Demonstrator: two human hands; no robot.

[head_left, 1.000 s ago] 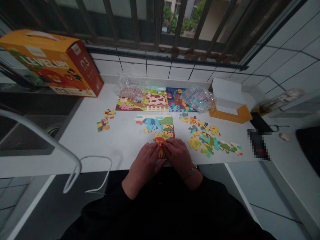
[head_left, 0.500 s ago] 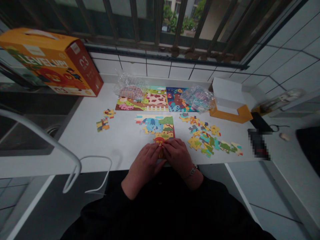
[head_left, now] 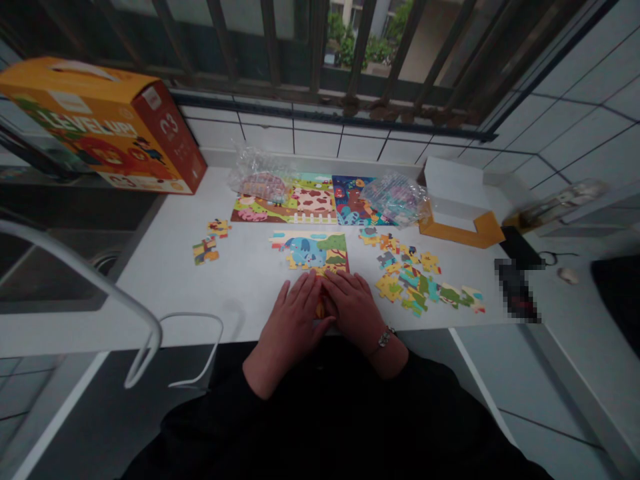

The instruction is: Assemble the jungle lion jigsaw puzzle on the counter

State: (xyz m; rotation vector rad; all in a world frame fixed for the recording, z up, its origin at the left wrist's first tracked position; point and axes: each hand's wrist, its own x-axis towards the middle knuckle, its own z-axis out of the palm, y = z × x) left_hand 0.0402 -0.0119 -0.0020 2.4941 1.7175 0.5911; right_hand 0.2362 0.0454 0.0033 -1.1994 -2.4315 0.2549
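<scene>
A partly joined jigsaw puzzle (head_left: 306,252) with blue elephants and a green tree lies on the white counter (head_left: 245,267). My left hand (head_left: 290,323) rests flat on its near part, fingers stretched forward. Beside it, nearly touching, my right hand (head_left: 354,308) presses down with its fingers extended too. Between the palms a bit of an orange puzzle piece (head_left: 320,308) shows; the rest is covered by my hands. Loose puzzle pieces (head_left: 415,283) are spread to the right, and a few more puzzle pieces (head_left: 206,251) lie to the left.
Two picture sheets (head_left: 314,200) lie at the back, with clear plastic bags of pieces (head_left: 395,197) on them. An orange puzzle box (head_left: 110,127) stands at the back left by the sink. An open box (head_left: 457,227) is at the right. A white curved bar (head_left: 115,283) crosses the left.
Both hands have slid slightly forward over the puzzle and flattened, their fingers stretching out. The red-orange part seen between them is now mostly covered.
</scene>
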